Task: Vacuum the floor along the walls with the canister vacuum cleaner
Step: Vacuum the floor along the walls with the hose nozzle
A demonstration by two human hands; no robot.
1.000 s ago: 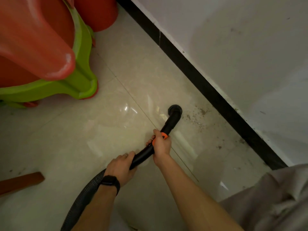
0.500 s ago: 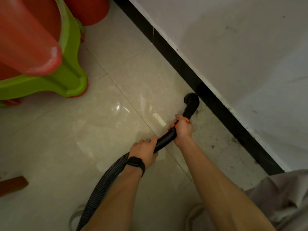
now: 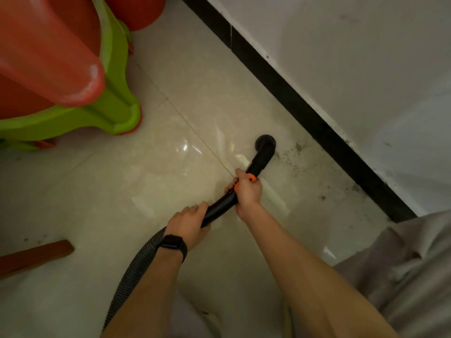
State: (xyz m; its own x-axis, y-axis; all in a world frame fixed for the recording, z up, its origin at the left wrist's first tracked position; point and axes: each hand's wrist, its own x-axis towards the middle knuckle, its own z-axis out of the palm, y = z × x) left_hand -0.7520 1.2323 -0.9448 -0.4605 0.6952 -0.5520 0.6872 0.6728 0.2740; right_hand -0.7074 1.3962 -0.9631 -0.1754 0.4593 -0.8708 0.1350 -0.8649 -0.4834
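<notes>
A black vacuum nozzle [image 3: 264,146] points down at the pale tiled floor [image 3: 170,181], a short way left of the black skirting board [image 3: 314,125] under the white wall [image 3: 353,57]. My right hand [image 3: 246,193] grips the rigid black tube by its orange ring. My left hand [image 3: 189,222], with a black wristband, holds the tube lower down, where the ribbed hose [image 3: 136,267] begins. Dark dirt specks [image 3: 295,154] lie on the floor between nozzle and skirting. The canister is out of view.
Stacked red and green plastic stools [image 3: 73,76] stand at the upper left. A brown wooden piece [image 3: 36,254] lies at the left edge. Grey cloth [image 3: 410,272] fills the lower right corner.
The nozzle has drawn back from the skirting board toward the left, away from the wall. Both hands kept their hold on the tube and moved with it.
</notes>
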